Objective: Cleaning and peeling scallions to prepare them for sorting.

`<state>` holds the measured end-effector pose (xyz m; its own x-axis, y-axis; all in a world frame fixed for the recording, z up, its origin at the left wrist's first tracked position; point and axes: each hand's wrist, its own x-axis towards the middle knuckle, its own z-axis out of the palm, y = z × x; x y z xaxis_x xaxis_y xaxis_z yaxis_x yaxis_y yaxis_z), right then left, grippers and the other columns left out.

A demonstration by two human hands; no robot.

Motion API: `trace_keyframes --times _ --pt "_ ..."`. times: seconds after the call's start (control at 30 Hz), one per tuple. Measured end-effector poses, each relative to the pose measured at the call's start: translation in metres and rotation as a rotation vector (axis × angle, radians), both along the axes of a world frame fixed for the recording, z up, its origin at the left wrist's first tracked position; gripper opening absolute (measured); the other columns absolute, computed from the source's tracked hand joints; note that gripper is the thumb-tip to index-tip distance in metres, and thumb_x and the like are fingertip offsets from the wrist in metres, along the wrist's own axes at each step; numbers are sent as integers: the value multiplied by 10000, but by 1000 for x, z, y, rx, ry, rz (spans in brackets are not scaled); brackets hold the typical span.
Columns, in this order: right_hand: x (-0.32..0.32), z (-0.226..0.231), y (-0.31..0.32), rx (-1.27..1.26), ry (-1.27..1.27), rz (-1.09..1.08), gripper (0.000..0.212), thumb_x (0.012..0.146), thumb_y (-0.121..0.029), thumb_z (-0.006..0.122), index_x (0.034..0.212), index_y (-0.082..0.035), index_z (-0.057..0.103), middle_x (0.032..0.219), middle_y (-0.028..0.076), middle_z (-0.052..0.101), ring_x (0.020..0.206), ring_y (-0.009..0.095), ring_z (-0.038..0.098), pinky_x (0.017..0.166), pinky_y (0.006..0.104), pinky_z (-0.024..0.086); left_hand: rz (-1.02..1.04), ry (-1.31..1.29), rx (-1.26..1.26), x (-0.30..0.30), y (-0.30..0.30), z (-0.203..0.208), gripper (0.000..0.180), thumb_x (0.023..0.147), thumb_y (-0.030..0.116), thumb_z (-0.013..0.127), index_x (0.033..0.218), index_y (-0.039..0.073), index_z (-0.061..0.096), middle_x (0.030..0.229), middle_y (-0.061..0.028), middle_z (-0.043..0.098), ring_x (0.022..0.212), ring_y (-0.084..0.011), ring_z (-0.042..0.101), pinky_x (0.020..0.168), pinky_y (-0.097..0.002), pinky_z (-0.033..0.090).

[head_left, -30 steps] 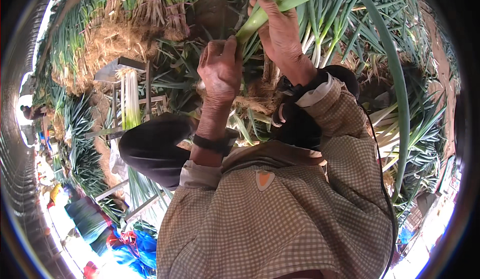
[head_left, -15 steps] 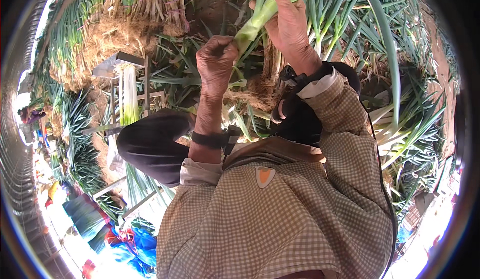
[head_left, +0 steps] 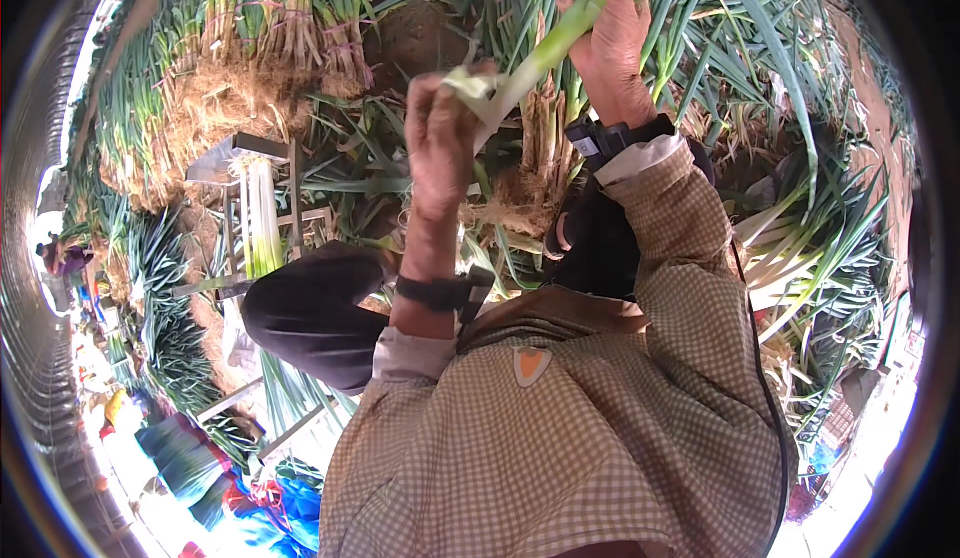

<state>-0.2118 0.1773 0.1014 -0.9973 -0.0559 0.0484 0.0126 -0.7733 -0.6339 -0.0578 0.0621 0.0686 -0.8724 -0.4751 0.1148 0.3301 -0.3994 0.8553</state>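
A large green onion [head_left: 553, 50] slants across the upper middle, its pale lower shaft pointing down toward my left hand [head_left: 440, 143]. My right hand [head_left: 612, 58] is wrapped round its green upper part, with long leaves trailing off to the right. The fingers of my left hand are bent and slightly smeared by motion. Between them is a pale strip of the onion's outer skin [head_left: 468, 86], folded over beside the white shaft. Below the shaft, brown dry stalks with fibrous roots [head_left: 530, 190] lie near my foot.
Tied bundles of rooted green onions [head_left: 300, 18] stand at the upper left. Trimmed white onions [head_left: 260, 213] lie on a metal stand [head_left: 222, 163] beside my left knee [head_left: 312, 303]. Loose green onions [head_left: 800, 248] are heaped at the right. Blue plastic [head_left: 275, 518] lies at the lower left.
My right hand has shifted right with the onion. My left hand's fist has loosened around a pale strip of skin, and the lower shaft now shows white where it was green.
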Motion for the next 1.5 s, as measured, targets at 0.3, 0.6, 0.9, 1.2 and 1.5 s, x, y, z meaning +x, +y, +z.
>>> trace_keyframes --times 0.3,0.6,0.9,1.2,1.5 --pt "-27 4 29 -97 10 -155 426 905 -480 613 1113 -131 484 831 17 519 619 159 566 548 323 496 123 -4 298 19 -33 -43 20 949 125 490 948 111 504 657 -11 407 556 -111 373 605 -297 471" --pt "-45 12 79 -123 258 -109 475 933 -580 492 808 -123 515 590 -21 485 483 109 438 448 254 367 349 -149 744 56 -106 -78 173 910 82 435 742 85 396 633 4 338 509 -119 323 553 -270 346" --pt "-35 8 45 -275 237 57 429 959 -565 450 922 -138 453 683 -25 470 522 95 416 470 250 340 720 -420 741 85 -151 -179 163 893 41 417 737 78 383 656 -19 367 479 -132 323 451 -253 329" --pt "-31 12 34 -47 358 61 398 958 -544 474 1031 -153 469 720 -32 483 549 77 426 487 227 351 219 -487 -882 86 -131 -119 467 934 298 592 1262 -26 515 1214 -186 567 1048 -249 592 851 -345 489" --pt "-30 17 31 -3 206 -6 446 931 -573 503 868 -131 506 585 -35 439 501 83 440 462 235 377 -61 -291 -1296 66 -41 -60 314 863 103 661 1163 36 597 989 -158 658 860 -316 671 754 -364 542"
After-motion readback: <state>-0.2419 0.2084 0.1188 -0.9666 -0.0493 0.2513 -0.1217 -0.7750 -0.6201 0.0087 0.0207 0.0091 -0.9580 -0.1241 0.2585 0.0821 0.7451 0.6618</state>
